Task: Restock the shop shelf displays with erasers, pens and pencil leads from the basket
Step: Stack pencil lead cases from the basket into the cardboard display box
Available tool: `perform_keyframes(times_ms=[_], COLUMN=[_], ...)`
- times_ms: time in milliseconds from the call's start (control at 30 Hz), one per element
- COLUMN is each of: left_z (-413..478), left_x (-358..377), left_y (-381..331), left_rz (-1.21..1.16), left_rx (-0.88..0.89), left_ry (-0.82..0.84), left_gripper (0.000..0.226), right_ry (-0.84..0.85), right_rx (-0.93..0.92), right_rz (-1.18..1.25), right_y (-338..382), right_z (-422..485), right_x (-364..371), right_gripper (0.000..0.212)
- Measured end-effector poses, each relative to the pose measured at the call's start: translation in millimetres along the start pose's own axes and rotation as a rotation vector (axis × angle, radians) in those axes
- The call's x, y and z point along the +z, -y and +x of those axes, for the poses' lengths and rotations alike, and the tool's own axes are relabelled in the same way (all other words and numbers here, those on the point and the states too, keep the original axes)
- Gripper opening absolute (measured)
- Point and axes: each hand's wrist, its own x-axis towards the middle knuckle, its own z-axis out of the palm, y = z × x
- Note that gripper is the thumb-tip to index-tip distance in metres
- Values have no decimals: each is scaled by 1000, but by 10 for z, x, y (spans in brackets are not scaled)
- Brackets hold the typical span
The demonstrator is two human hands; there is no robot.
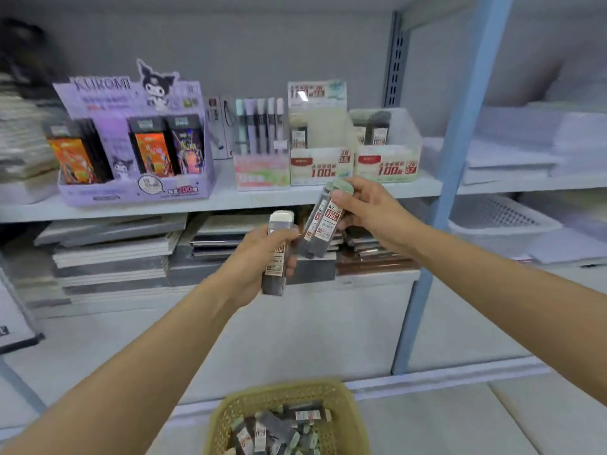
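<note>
My left hand (256,261) grips a dark pencil lead case with a white cap (277,254), held upright in front of the shelf. My right hand (368,208) holds two or three lead cases with green caps (323,224), tilted, just right of the left hand's case. Both hands hover below the shelf edge, under two white lead display boxes: the 0.5 box (320,165) and the 0.7 box (387,159). A yellow woven basket (348,408) at the bottom holds several more lead cases (279,431).
A purple Kuromi display (138,142) and a pen display (259,149) stand left on the shelf (230,198). Stacked notebooks (115,254) fill the shelf below. A blue upright post (460,126) rises on the right, with paper stacks and a white tray (502,224) beyond.
</note>
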Motion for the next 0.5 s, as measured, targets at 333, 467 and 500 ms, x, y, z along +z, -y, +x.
perform_keyframes(times_ms=[333,467,500], left_z=[325,474,525], left_x=[403,482,489], left_y=[-878,-949,-959], left_rz=[-62,-75,-74], left_rx=[201,252,259], left_ry=[103,105,94], left_gripper=[15,15,16], right_ry=[-386,-493,-505], right_rx=[-288,-289,-281], right_rz=[-218,-331,-349], right_y=[938,954,931], right_z=[508,728,781], right_x=[-960,-1226,-1261], right_gripper=[12,18,18])
